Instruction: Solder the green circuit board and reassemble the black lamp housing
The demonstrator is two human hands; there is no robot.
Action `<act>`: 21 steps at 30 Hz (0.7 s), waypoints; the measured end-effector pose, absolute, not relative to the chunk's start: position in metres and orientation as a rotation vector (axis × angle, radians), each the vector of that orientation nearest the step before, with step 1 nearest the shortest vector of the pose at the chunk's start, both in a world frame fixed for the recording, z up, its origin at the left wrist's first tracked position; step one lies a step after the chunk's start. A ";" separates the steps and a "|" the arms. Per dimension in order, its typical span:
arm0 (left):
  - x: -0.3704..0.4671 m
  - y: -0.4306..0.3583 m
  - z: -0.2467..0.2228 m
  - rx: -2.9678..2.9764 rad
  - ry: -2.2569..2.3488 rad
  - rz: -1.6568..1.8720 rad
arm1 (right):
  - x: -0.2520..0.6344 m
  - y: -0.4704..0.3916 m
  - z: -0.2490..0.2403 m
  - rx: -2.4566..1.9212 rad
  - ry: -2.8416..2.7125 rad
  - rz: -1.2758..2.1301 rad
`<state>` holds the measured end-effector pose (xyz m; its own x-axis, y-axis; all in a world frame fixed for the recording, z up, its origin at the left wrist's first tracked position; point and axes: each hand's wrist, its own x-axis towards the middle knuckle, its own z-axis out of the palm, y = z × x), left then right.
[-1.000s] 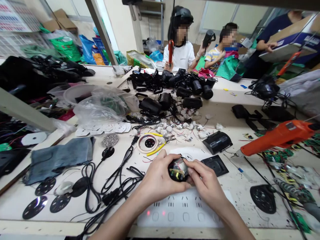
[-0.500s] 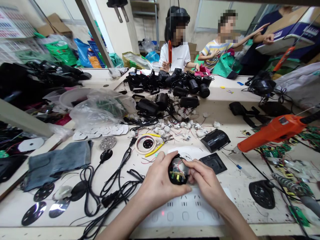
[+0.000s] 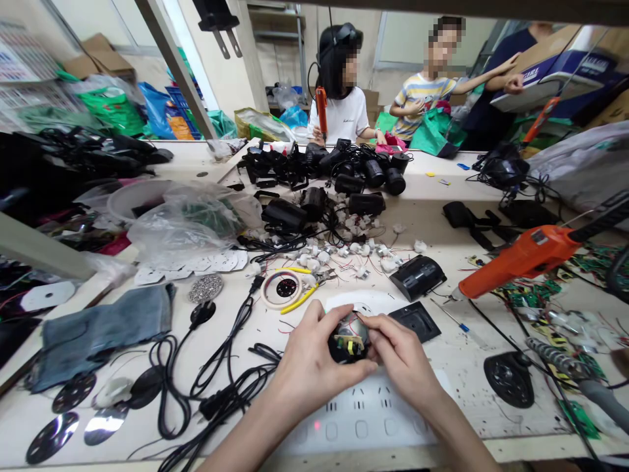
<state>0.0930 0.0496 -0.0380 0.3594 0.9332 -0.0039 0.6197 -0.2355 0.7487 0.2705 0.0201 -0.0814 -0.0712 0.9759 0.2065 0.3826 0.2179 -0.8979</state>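
Head view: left hand (image 3: 313, 353) curved wide, clasping round black plastic housing (image 3: 346, 342); right hand (image 3: 400, 352) half-curled at its edge, fingertips partly hidden, hold uncertain.

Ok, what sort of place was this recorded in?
Probably a small electronics workshop, for assembly or repair: there's an orange power screwdriver, loose green circuit boards and a heap of black casings.

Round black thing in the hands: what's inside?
Inside the round black housing are a tan circuit board, yellow parts, red wires and a rounded grey part. The left hand and right hand partly cover its sides; what's behind the board is hidden.
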 end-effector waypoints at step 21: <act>0.079 0.046 -0.058 1.869 1.387 0.714 | 0.257 0.017 -0.076 -1.216 -1.932 0.500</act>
<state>0.0793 0.0464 -0.0579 0.2772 0.9605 0.0263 0.5797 -0.1890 0.7926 0.2566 0.0167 -0.0761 -0.2347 0.8826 0.4074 0.5738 0.4641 -0.6748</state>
